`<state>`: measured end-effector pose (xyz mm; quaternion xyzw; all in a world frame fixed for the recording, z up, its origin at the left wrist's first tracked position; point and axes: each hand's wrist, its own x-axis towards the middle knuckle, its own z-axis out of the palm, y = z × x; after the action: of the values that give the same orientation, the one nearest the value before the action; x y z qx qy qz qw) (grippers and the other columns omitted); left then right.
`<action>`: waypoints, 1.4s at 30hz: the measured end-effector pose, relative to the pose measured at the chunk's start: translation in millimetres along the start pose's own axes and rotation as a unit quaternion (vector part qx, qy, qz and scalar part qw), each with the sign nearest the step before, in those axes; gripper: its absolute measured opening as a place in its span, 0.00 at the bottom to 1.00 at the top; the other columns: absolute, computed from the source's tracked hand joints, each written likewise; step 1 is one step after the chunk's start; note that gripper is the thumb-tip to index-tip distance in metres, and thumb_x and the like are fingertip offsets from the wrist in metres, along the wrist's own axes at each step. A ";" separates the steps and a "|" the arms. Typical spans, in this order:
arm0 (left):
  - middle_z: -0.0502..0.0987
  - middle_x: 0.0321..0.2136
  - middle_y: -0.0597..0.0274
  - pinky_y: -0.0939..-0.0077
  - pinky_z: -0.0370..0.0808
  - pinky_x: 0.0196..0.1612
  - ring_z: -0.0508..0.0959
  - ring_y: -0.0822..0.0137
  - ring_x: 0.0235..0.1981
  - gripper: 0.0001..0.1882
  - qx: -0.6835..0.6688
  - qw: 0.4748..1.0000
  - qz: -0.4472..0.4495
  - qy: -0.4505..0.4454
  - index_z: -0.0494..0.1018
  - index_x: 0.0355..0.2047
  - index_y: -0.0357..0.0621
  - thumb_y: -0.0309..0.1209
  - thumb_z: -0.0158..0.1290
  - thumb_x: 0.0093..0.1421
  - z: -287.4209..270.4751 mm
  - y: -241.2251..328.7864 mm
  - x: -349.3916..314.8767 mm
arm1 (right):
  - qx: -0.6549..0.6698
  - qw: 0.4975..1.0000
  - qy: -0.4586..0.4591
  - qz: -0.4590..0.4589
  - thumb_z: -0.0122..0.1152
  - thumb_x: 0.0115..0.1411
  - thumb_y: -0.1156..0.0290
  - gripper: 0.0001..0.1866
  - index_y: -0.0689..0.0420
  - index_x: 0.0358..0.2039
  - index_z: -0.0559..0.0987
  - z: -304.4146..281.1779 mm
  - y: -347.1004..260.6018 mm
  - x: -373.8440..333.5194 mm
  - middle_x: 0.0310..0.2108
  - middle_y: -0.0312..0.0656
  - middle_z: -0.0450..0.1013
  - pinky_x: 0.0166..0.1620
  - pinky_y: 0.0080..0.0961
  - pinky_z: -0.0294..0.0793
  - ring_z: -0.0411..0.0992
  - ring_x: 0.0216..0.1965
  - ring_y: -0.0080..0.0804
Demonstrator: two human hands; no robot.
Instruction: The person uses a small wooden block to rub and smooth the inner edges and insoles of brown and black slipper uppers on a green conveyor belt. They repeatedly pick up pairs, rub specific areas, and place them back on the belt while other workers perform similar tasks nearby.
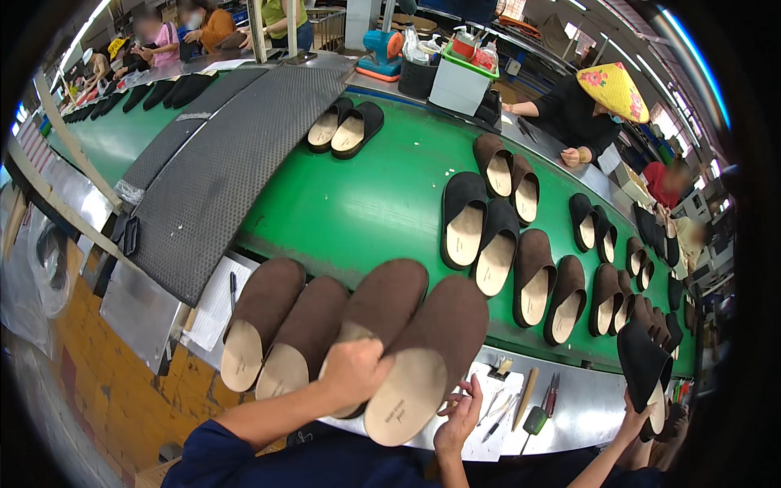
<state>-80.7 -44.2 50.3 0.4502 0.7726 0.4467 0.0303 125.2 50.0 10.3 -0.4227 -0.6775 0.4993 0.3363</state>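
Observation:
My left hand point(355, 376) is closed on a brown clog point(446, 358) with a pale footbed, its fingers at the inner edge of the upper. Another brown clog point(382, 301) lies behind that hand and is partly covered by it. Fingers apart, my right hand point(460, 419) is just to the right of the held clog, close to its side; whether it touches is unclear. Further left, a pair of brown clogs, one point(264, 305) at the outside and one point(307, 329) beside it, rests on the near ledge.
Pairs of black clogs point(465, 220) and brown clogs point(534, 281) stand on the green conveyor belt point(325, 211). A metal ledge point(582, 423) carries paper, pens, a wooden stick and a green-handled tool point(535, 420). At right, a co-worker's hand point(634, 419) holds a black clog point(643, 358).

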 end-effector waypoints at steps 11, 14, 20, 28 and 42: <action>0.81 0.41 0.47 0.57 0.73 0.47 0.79 0.46 0.45 0.32 0.212 0.914 -0.226 0.264 0.79 0.42 0.43 0.62 0.47 0.61 -286.7 -237.5 329.4 | -0.215 0.969 -0.021 -0.118 0.61 0.63 0.69 0.13 0.60 0.46 0.80 51.3 36.4 17.9 0.37 0.48 0.75 0.38 0.31 0.74 0.73 0.34 0.38; 0.82 0.37 0.49 0.59 0.75 0.45 0.82 0.51 0.41 0.29 0.156 0.909 -0.252 0.292 0.80 0.39 0.44 0.58 0.49 0.61 -249.9 -268.2 358.1 | -0.208 0.973 0.009 -0.099 0.62 0.61 0.71 0.12 0.60 0.45 0.80 51.2 44.7 16.7 0.37 0.49 0.75 0.37 0.31 0.74 0.73 0.33 0.38; 0.81 0.38 0.43 0.59 0.74 0.49 0.80 0.48 0.43 0.15 0.105 0.978 -0.150 0.099 0.79 0.41 0.39 0.37 0.53 0.61 -54.0 -316.4 384.9 | -0.257 0.959 -0.002 -0.119 0.63 0.60 0.74 0.11 0.59 0.44 0.81 45.2 42.4 20.5 0.38 0.49 0.76 0.39 0.31 0.75 0.74 0.34 0.39; 0.78 0.43 0.37 0.51 0.71 0.52 0.77 0.45 0.49 0.17 0.137 0.928 -0.213 0.275 0.78 0.45 0.42 0.40 0.52 0.64 20.3 -433.1 463.3 | -0.263 0.960 0.030 -0.093 0.64 0.57 0.76 0.13 0.57 0.44 0.82 45.4 40.6 27.6 0.33 0.43 0.77 0.38 0.27 0.73 0.72 0.30 0.32; 0.81 0.30 0.49 0.52 0.75 0.38 0.81 0.45 0.35 0.14 0.166 0.969 -0.138 0.123 0.80 0.39 0.49 0.42 0.51 0.63 -3.4 -202.3 293.7 | -0.238 0.957 0.021 -0.162 0.60 0.52 0.83 0.20 0.64 0.48 0.76 28.8 51.5 25.6 0.40 0.46 0.70 0.27 0.23 0.67 0.64 0.22 0.25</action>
<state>-391.6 126.3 11.5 0.2793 0.8883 0.3559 -0.0788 101.5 69.3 -46.3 -0.3856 -0.8290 0.2533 0.3160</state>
